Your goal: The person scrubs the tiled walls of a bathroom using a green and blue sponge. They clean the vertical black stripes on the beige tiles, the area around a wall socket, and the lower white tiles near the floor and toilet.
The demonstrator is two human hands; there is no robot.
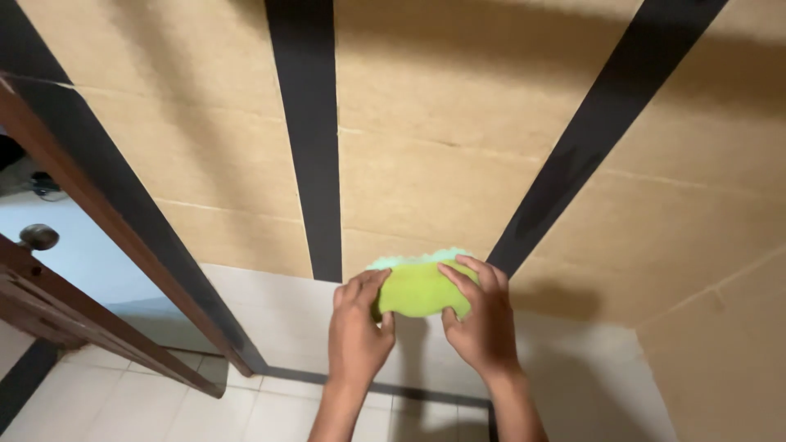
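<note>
- While both hands pinch it, the green sponge (419, 288) sits between them, pressed flat vs the tan wall tile (426, 196) just above the fingertips.
- Left hand (358, 323): thumb under, fingers curled over the sponge's left end, closed on it.
- Right hand (483, 315): fingers spread over the right end, thumb tucked below, also clamped on it.
- Risk, as I judge it: grip is at the two ends only, w/ the middle unsupported, so the sponge could buckle or slip out & drop to the white floor tiles (246, 401) below the wrists.
- Risk 2: if it's wet (can't tell), drips would run down the wall & make the glossy floor slick underfoot.
- Risk 3: open wooden door (74, 327) is well left of the left hand; a wide elbow swing could knock its edge.
- Sponge: soft, oval, lime green face, paler teal scalloped layer showing along the top edge.
- Wall: large matte tan tiles w/ thin grout lines, split by smooth black vertical strips (315, 139), one just above the left hand, another slanting up from the right hand.
- Door: dark brown wood, round metal knob (38, 236).
</note>
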